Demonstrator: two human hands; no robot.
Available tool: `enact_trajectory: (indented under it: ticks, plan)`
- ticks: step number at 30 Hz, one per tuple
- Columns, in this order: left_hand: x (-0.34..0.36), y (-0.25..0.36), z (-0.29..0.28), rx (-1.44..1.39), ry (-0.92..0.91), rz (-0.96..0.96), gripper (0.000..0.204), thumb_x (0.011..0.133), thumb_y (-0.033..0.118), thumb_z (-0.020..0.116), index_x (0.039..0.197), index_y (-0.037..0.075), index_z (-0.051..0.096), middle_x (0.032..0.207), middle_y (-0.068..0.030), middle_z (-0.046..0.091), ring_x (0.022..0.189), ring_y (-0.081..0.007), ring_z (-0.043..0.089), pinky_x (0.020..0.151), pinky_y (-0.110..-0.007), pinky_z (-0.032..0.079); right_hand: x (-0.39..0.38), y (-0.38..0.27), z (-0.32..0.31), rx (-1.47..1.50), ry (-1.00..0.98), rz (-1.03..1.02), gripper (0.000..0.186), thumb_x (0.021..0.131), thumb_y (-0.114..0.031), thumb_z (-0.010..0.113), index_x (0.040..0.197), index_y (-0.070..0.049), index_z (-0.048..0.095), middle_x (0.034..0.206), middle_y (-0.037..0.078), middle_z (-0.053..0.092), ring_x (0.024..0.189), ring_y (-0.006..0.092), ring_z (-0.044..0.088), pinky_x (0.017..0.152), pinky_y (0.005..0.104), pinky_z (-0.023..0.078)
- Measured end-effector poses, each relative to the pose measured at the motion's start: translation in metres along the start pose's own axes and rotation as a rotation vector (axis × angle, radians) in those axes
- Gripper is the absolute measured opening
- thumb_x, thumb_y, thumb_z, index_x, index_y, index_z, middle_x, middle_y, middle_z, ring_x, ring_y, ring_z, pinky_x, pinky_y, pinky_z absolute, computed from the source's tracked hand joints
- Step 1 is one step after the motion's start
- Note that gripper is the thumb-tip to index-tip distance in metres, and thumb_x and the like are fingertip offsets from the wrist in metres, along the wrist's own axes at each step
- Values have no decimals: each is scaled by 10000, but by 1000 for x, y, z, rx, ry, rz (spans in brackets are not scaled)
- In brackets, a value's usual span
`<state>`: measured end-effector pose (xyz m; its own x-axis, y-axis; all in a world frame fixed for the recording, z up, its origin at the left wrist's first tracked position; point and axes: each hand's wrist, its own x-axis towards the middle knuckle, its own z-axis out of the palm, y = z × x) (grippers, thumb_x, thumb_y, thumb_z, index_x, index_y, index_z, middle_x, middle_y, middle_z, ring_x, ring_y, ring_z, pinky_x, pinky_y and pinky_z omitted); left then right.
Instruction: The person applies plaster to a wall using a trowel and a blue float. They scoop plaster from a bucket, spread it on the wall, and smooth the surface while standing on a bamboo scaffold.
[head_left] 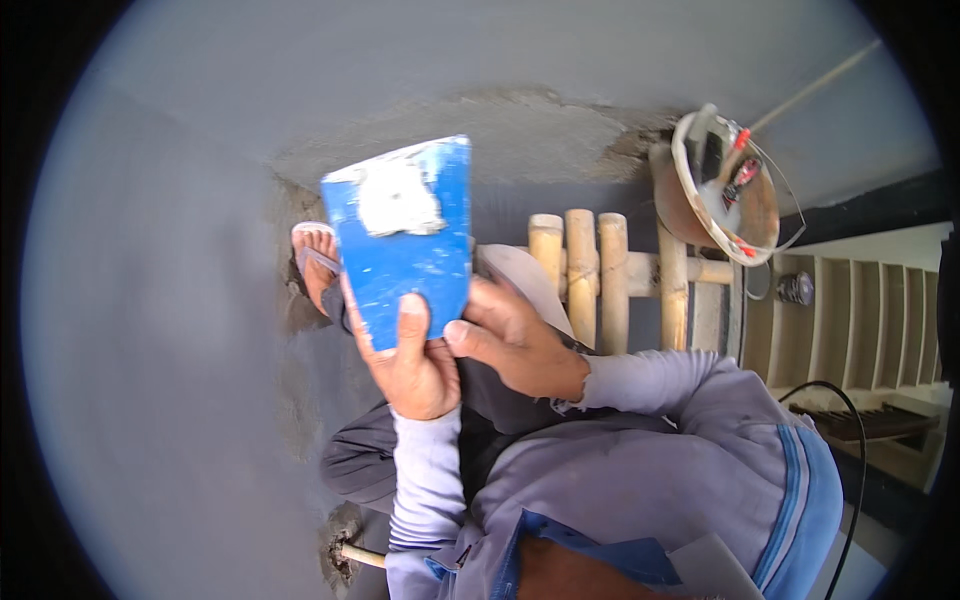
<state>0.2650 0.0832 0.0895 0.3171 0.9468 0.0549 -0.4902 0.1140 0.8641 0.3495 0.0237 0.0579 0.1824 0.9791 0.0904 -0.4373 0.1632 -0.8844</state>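
Observation:
A flat blue putty board [405,268], wider at its far end, is tilted up in front of me. White putty [397,203] sits in a lump on its upper part, with smears along the far edge. My left hand [415,372] is closed on the near end, thumb on top and fingers underneath. At the lower right corner, my right hand [512,343] grips the board's edge, its thumb by the near corner and its other fingers partly hidden behind it.
Bamboo poles [613,275] form a platform beneath me. A bucket [682,165] holding red-handled tools stands at the far right. My sandalled foot [315,262] rests near the grey wall [170,300]. Shelving [850,320] and a black cable [858,450] are at the right.

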Motion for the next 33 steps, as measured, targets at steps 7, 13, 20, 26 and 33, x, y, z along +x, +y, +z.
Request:
enact_trajectory:
  ticks: [7,13,20,26,33]
  plan:
    - [18,-20,15,-138,28,-101,562,888,95,565,1372,50,281,1197,-90,495,1038,-173,535,871,-294,470,31,-20,-19,-44,146,-53,318,886,-163,563,1132,34,517,1066,89,584,949,116,548,831,274,451]
    - [22,-45,23,-155,4,-202,617,902,117,560,1402,61,204,1171,-84,493,1013,-173,541,812,-283,486,45,-14,-36,86,374,71,337,878,-175,571,1132,36,504,1044,87,585,937,112,538,809,261,451]
    - [-9,-18,6,-84,-81,-461,821,741,-89,601,1426,41,167,1252,-152,436,1182,-261,442,1009,-354,339,66,14,-110,417,504,138,301,908,-86,493,1186,7,421,1089,154,557,970,269,592,880,421,495]
    - [-51,11,-75,150,-617,-500,490,773,115,661,1202,-64,505,1147,-204,540,1064,-273,551,958,-365,393,85,116,-159,591,604,311,287,924,-46,449,1200,16,402,1129,174,529,1018,291,565,906,468,475]
    - [-92,12,-127,107,-163,-434,531,806,227,689,1190,-85,496,1068,-224,578,996,-302,591,916,-396,428,105,171,-184,673,715,454,262,930,-31,423,1188,11,427,1157,167,523,1058,295,542,941,493,440]
